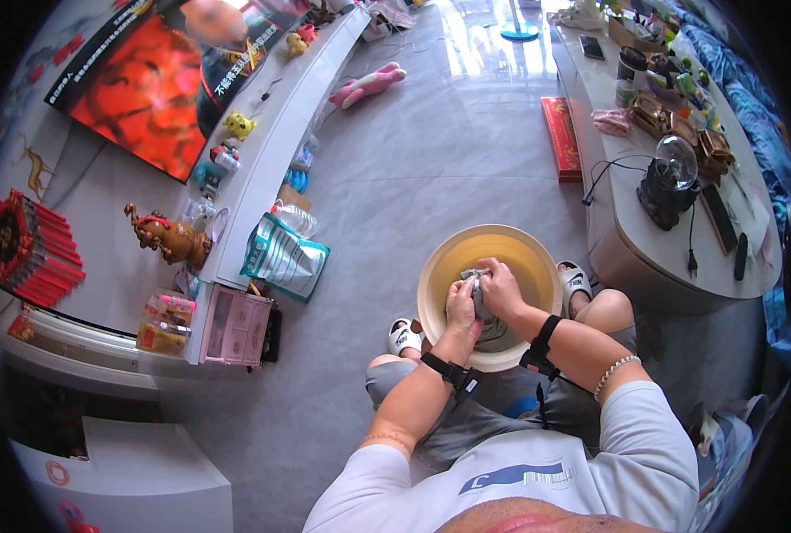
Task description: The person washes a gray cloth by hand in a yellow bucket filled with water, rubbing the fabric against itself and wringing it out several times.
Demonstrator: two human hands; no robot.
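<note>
A round cream-coloured plastic basin (pixel 437 261) stands on the floor between the person's slippered feet. Over its middle, my left hand (pixel 462 308) and my right hand (pixel 500 288) both grip a bunched grey cloth (pixel 480 303), close together with fingers curled around it. More of the grey fabric hangs down and lies in folds in the lower part of the basin. Fingers hide part of the cloth. Whether the basin holds water is hard to tell. Each forearm wears a black strap with a small device.
On the right, a white coffee table (pixel 642 266) carries a glass globe lamp (pixel 676 163), cables and clutter. A red box (pixel 560 140) lies beside it. Left of the basin are a teal-and-white bag (pixel 287 256), a plastic bottle (pixel 295 220) and a pink drawer unit (pixel 237 325). A pink plush toy (pixel 368 85) lies farther off.
</note>
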